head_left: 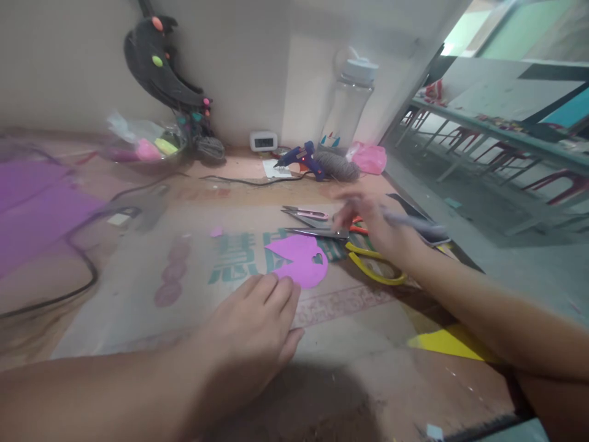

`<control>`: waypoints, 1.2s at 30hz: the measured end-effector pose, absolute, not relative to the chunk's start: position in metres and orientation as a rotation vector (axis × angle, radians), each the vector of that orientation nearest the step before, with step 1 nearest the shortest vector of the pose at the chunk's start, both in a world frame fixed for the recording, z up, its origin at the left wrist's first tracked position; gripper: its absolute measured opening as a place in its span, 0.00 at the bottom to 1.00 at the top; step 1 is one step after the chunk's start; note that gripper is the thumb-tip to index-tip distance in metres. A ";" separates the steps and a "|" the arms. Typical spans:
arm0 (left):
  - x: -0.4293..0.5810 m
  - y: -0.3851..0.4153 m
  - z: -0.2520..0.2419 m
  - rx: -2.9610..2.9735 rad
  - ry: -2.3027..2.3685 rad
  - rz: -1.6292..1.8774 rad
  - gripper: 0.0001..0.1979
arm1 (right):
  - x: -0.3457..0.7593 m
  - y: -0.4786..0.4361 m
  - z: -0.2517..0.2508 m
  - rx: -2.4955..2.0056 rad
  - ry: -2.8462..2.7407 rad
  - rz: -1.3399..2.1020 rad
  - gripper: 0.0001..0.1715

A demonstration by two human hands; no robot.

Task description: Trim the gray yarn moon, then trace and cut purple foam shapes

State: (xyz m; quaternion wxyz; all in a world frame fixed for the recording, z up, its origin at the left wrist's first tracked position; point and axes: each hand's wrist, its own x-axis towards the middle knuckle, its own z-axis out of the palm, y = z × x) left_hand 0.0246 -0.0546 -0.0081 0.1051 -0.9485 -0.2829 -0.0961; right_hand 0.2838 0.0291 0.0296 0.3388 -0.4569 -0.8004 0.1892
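My left hand [260, 325] rests on the table sheet, fingers together and bent, their tips on the lower edge of a purple cutout [308, 273]. This flat piece has a rounded end with a small heart-shaped hole and a notch at its left. My right hand [368, 221], blurred by motion, is over the right side of the table with a slim grey pen [414, 222] in its fingers. Beneath it lie yellow-handled scissors [377, 270], partly covered by the hand. Pink thread snips [306, 213] and orange-handled scissors [359, 227] lie just beyond the cutout.
Along the wall are a blue glue gun [301, 158], grey yarn [338, 166], a clear bottle [347, 104], a small clock [264, 142] and a bowl [151, 150]. A black cable [92, 264] crosses the left, beside purple sheets [37, 209]. Yellow material [453, 344] lies under my right forearm.
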 end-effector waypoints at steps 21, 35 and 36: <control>0.026 -0.059 -0.004 -2.764 -0.975 -0.299 0.20 | 0.253 0.007 0.003 -0.935 -1.644 1.455 0.24; 0.025 -0.054 -0.005 -2.840 -1.023 -0.220 0.16 | 0.240 0.006 0.003 -1.301 -1.897 0.945 0.19; 0.025 -0.053 -0.004 -2.850 -1.027 -0.222 0.16 | 0.239 0.006 0.004 -1.305 -1.900 0.922 0.18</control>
